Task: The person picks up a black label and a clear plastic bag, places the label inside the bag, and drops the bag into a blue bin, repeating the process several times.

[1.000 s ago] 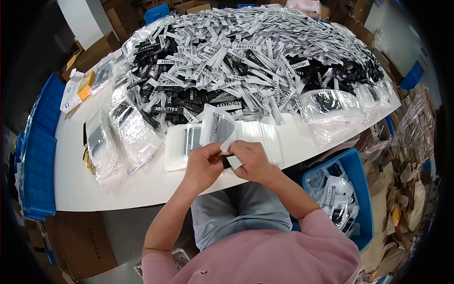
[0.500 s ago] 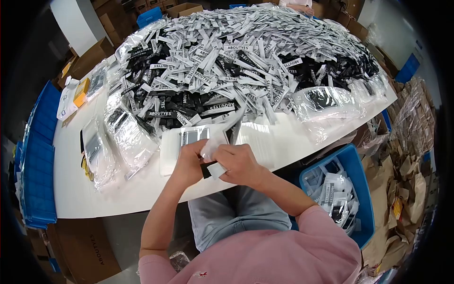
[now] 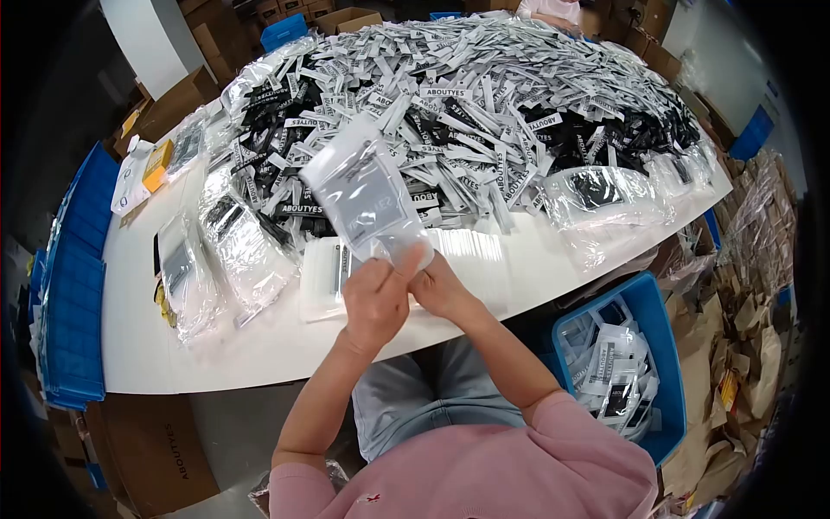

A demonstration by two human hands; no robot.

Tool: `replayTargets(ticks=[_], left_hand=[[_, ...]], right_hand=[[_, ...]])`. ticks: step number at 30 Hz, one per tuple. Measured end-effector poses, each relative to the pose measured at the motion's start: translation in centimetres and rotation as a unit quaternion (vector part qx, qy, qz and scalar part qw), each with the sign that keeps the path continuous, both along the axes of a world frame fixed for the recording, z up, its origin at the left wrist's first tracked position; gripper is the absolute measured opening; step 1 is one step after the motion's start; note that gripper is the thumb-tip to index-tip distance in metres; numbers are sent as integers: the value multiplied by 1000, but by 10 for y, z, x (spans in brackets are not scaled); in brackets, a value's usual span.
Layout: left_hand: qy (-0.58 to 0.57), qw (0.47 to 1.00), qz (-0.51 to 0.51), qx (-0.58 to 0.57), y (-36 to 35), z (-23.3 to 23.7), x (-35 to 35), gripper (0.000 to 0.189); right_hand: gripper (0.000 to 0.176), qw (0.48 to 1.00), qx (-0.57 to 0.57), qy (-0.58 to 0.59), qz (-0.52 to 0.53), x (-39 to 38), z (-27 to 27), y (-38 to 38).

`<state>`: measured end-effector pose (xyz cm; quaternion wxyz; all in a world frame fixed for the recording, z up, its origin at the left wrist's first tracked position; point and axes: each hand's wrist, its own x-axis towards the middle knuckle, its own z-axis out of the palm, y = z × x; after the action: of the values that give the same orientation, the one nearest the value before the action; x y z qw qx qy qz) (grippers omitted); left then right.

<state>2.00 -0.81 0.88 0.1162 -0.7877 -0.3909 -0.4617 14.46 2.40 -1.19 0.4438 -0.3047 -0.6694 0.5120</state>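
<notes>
A frosted plastic bag with a dark printed panel is held up at a tilt over the white table. My left hand is closed on its lower edge, fingers pinched together. Against it, my right hand is closed at the bag's lower right corner; whatever lies inside its fingers is hidden. Beneath and beside the hands rests a row of similar flat bags. Beyond them rises a big heap of black and white printed strips, several lettered "ABOUTYES".
Clear-wrapped packs of bags lie left and right on the white table. At my right stands a blue bin with filled bags; brown paper is beyond. Blue crates line the left. Another person is at the far side.
The bag, earlier low and bunched between my hands, now stands raised and spread out. My left hand has shifted right and turned, and the hands are closer together.
</notes>
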Motion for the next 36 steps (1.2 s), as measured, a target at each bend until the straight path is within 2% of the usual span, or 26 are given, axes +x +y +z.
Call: replayTargets(ticks=[1, 2, 4, 5, 7, 8, 9, 11, 12, 14, 15, 16, 17, 19, 20, 21, 23, 24, 25, 27, 29, 30, 31, 33, 35, 36], left_hand=[[0, 1000, 0, -3, -1, -2, -1, 59], [-61, 997, 22, -35, 0, -3, -2, 59], [-135, 986, 51, -83, 4, -5, -9, 64], [-134, 986, 49, -84, 2, -6, -8, 64], [-62, 997, -28, -29, -4, -5, -3, 63], [-42, 999, -19, 1, -2, -4, 1, 62], [-42, 999, -18, 1, -1, -5, 0, 62], [-48, 993, 68, -78, 6, -8, -6, 65], [-140, 982, 61, -113, 10, -8, -8, 61], [-182, 942, 132, -249, 4, -4, -14, 57], [-154, 974, 77, -149, 0, -5, -7, 58], [-90, 990, 38, -107, -5, -11, -1, 60], [-25, 998, -1, -64, -11, -17, 3, 62], [-50, 995, -9, -81, -16, -12, 4, 65], [-72, 988, 12, -133, -18, -9, 0, 66], [-95, 978, 34, -185, -19, -7, -3, 66], [-108, 968, 34, -223, -21, -11, -1, 66], [-44, 983, 4, -177, -24, -9, 6, 64], [22, 991, -23, -132, -29, -7, 12, 62], [56, 986, 6, -154, -33, -1, 16, 64], [1, 976, 34, -216, -27, 9, 11, 67], [-33, 952, 37, -303, -25, 11, 4, 72], [-34, 951, 37, -305, -25, 15, -1, 72], [-65, 903, -82, -416, -27, 29, -8, 71], [11, 956, -106, -273, -17, 40, -22, 73], [88, 964, -67, -240, -13, 64, -26, 73]], right_hand=[[30, 999, -4, -33, 4, 1, -1, -1], [30, 999, -5, -33, 4, -3, -1, -5], [30, 997, 67, 31, -14, -14, 3, -17], [33, 998, 64, 23, 8, -11, 7, -17], [35, 992, 66, 64, -82, -15, 0, -4], [36, 997, 9, 61, -49, -12, -3, -4], [36, 997, 9, 62, -49, -16, -5, -6], [35, 985, -24, 129, -108, -32, -15, -14], [34, 985, 39, 33, -162, -38, -18, -20], [32, 987, 23, 29, -155, -33, -19, -31], [30, 989, 10, 23, -145, -28, -17, -31], [24, 988, -37, 96, -116, -24, -25, -25], [24, 988, -38, 95, -111, -19, -31, -24], [17, 990, -71, 119, -35, -8, -23, -23], [13, 973, -196, 110, 52, 5, -21, -27], [13, 972, -199, 109, 55, 3, -23, -28], [16, 975, -168, 142, 6, 4, -29, -26], [14, 985, -144, 77, -63, 5, -21, -25], [14, 985, -145, 76, -61, 3, -21, -24], [14, 979, -68, 136, -137, -6, -24, -21], [11, 985, -66, 114, -111, -3, -24, -21], [9, 991, -59, 91, -84, 0, -22, -20], [11, 994, -83, 56, -54, 6, -21, -19], [13, 996, -50, 36, -60, 12, -13, -19], [14, 998, -17, 19, -62, 14, -4, -20], [15, 999, -5, 16, -46, 14, 0, -22]])
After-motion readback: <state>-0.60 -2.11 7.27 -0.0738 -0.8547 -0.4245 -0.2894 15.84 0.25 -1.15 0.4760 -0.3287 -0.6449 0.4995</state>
